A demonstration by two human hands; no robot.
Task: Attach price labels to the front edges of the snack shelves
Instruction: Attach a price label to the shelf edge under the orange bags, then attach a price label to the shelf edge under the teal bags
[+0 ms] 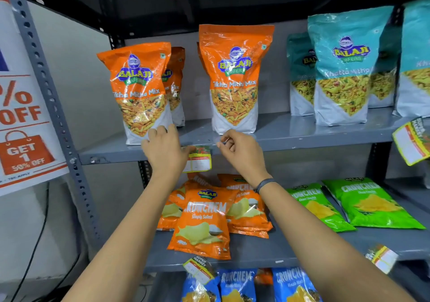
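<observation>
A yellow-bordered price label (pixel 199 159) hangs at the front edge of the upper grey shelf (pixel 302 144). My left hand (pixel 162 149) holds the label's top left corner against that edge with the thumb. My right hand (pixel 239 149) is just right of the label, its fingertips pinched on a small piece that looks like clear tape (pixel 223 141). Three more price labels hang from shelf edges: one at the far right of the upper shelf (pixel 413 142) and two on the lower shelf, left (pixel 199 269) and right (pixel 382 258).
Orange Tikha Mitha Mix bags (pixel 142 92) and teal Khatta Mitha bags (pixel 344 68) stand on the upper shelf. Orange (pixel 202 222) and green Crunchem packets (pixel 370 204) lie on the lower shelf. A discount poster (pixel 21 124) hangs on the perforated upright (pixel 50 87) at the left.
</observation>
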